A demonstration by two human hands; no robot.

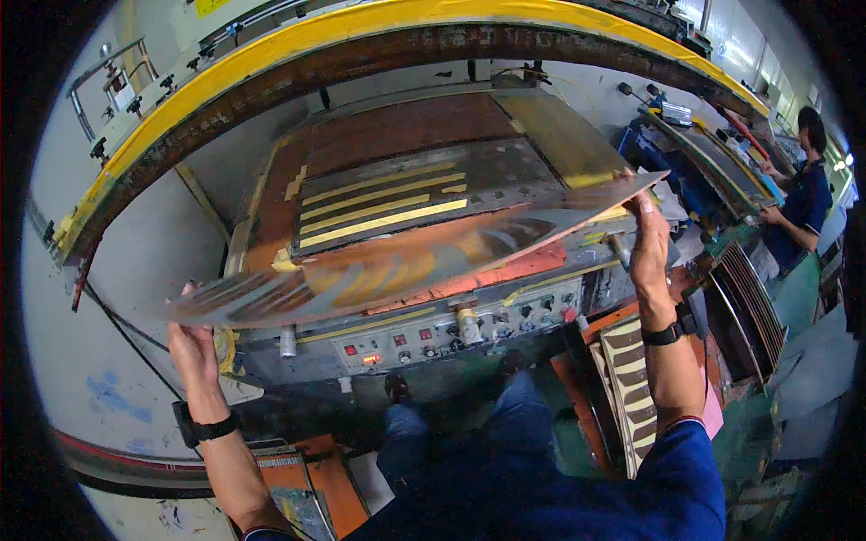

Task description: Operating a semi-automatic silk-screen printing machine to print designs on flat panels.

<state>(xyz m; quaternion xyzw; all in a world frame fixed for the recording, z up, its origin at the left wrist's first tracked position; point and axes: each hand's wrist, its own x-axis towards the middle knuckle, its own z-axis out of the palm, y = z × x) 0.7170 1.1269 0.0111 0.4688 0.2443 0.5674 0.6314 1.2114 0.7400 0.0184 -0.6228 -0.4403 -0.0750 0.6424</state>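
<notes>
Thin glossy grey-patterned sheet [388, 270], likely plastic, bowed over black yellow-taped flat bed [505, 171]. Left hand [193, 347] pinches its eight-to-nine o'clock end; right hand [648, 234] grips two-to-three o'clock. Could kink or slip if either pinch loosens or hands lower unevenly.

Both hands up, a thin glossy sheet [397, 275] spanning between them: left hand [193, 347] at its near-left end, right hand [648, 239] at the far-right end, sheet tilted, right end higher in view. Curved streaks across it, partly blurred; print or reflection, cannot tell. Beneath, a bench [397, 131] with yellow strips [383, 224] in rows; control panel [415, 343] on its front. Yellow-topped beam [379, 22] arching overhead. Patterned panels [627, 388] at lower right; co-worker [803, 198] in dark blue beyond.
</notes>
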